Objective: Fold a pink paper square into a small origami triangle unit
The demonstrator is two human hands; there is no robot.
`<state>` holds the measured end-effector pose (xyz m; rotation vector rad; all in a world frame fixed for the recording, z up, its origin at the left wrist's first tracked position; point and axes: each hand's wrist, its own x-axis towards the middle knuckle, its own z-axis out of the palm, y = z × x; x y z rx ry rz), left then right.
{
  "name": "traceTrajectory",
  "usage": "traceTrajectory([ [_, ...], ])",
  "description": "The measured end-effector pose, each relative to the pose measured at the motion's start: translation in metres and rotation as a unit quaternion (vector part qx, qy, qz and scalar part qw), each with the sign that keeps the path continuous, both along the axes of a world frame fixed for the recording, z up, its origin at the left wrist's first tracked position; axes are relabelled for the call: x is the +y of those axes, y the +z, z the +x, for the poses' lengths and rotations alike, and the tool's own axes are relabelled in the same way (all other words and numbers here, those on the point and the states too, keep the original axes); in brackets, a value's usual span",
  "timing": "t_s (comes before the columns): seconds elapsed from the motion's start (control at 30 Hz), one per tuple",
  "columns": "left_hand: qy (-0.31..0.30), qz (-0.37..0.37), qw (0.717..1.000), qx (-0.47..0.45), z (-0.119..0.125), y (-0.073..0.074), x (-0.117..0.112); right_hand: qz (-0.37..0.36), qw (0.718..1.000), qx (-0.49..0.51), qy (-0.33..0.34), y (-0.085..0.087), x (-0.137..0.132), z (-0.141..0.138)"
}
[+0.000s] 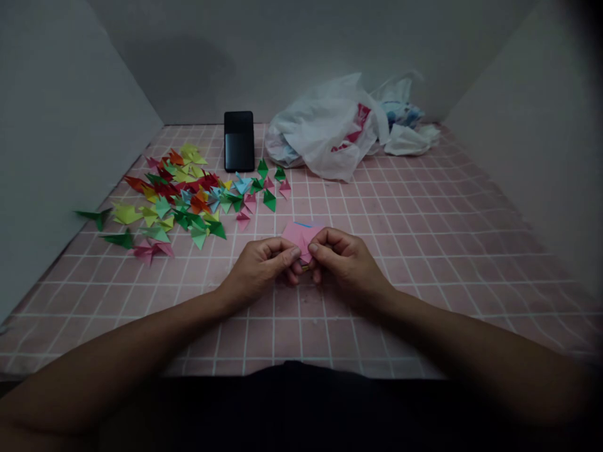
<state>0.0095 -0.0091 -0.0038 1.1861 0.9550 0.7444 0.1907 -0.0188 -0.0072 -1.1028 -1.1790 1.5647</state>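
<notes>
- My left hand and right hand pinch pink paper toward the near edge of the table, likely steadying its creases.
- Folded papers lie toward the left edge, probably set aside.

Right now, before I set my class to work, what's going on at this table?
Someone's left hand and right hand are holding a small piece of pink paper between them, with a bit of blue showing at its far edge. To the left, many folded paper pieces in several colours lie loosely grouped on the checked tablecloth. Farther back are a black phone and a white plastic bag.
</notes>
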Motion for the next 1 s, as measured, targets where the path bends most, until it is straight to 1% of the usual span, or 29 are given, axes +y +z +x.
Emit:
traceTrajectory([
  [0.33, 0.029, -0.001, 1.000, 0.012, 0.004, 0.001, -0.004, 0.012, 1.000, -0.008, 0.003, -0.002, 0.000, -0.001],
  [0.53, 0.048, 0.029, 0.998, 0.021, 0.004, 0.001, -0.008, 0.005, 1.000, -0.003, 0.007, 0.000, -0.001, -0.003],
  [0.83, 0.063, 0.058, 0.995, 0.048, 0.005, -0.004, -0.010, -0.001, 1.000, -0.004, 0.012, -0.003, -0.002, -0.005],
  [1.0, 0.064, 0.075, 0.993, 0.057, 0.006, -0.002, -0.010, -0.023, 1.000, 0.004, 0.020, -0.004, -0.003, -0.006],
])
